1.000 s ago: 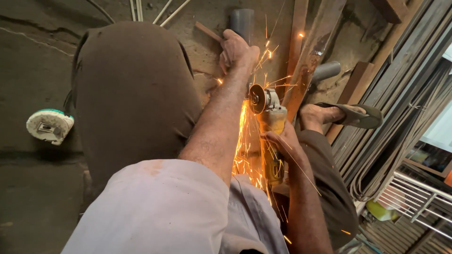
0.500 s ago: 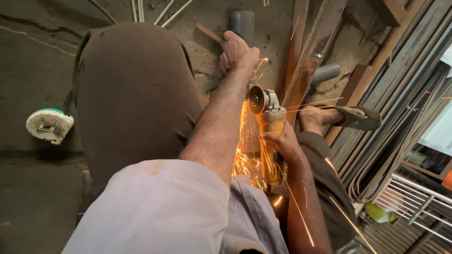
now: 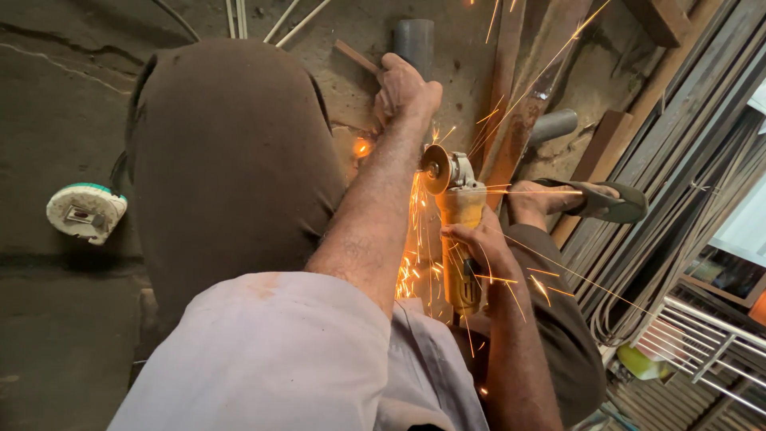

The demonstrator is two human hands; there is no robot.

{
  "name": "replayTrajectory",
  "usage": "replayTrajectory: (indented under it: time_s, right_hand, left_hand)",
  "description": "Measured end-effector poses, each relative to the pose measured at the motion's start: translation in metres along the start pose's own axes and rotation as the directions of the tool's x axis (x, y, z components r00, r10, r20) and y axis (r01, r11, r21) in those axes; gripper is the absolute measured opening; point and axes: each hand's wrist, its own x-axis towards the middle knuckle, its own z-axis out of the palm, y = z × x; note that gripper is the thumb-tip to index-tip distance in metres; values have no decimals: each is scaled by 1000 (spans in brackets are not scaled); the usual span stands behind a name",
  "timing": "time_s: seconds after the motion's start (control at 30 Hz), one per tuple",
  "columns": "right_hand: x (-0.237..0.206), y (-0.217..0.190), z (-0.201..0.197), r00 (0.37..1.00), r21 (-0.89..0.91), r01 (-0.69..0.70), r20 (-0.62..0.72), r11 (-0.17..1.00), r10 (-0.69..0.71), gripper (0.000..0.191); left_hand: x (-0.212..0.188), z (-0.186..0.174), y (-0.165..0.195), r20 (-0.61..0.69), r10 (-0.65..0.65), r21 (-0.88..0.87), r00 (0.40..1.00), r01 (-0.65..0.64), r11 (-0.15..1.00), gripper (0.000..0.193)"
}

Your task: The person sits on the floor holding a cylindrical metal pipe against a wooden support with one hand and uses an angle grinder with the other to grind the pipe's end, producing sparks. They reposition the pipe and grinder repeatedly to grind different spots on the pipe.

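My right hand (image 3: 479, 243) grips the yellow body of an angle grinder (image 3: 461, 219). Its disc (image 3: 436, 169) sits just below my left wrist and throws orange sparks down and to the right. My left hand (image 3: 405, 88) reaches forward over my left knee (image 3: 231, 160). It is closed on a small rusty metal piece (image 3: 355, 56) on the floor beside a grey pipe (image 3: 415, 40). A glowing spot (image 3: 363, 148) shows next to my left forearm. The contact point of the disc is hidden by my arm.
My right foot in a sandal (image 3: 594, 199) rests by leaning rusty steel bars (image 3: 511, 96) and a short grey pipe (image 3: 553, 125). Long metal rods and strips (image 3: 678, 168) are stacked at the right. A white round socket box (image 3: 86, 211) lies on the concrete floor at left.
Both hands and the grinder stay almost in place. The spark spray has shifted, with longer streaks now flying to the right and upward.
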Motion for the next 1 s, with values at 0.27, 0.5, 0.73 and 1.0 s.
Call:
replayTrajectory:
  time_s: [0.27,0.5,0.73,1.0]
  right_hand:
    - [1,-2,-4,1000,-34,10,14,999,-9,60]
    - [5,-3,-5,1000,-77,19,9,997,-18,62]
    - [6,2,-6,999,-44,-45,11,998,46,59]
    - [7,-10,-3,999,-51,-45,-13,998,44,59]
  left_hand:
    - [-1,-1,2,1,-18,-29,1000,18,999,62]
    - [-3,-1,2,-5,-8,-40,1000,8,999,64]
    - [-4,-5,3,20,-26,-41,999,27,999,65]
    - [-3,-3,2,6,-24,-31,1000,24,999,63]
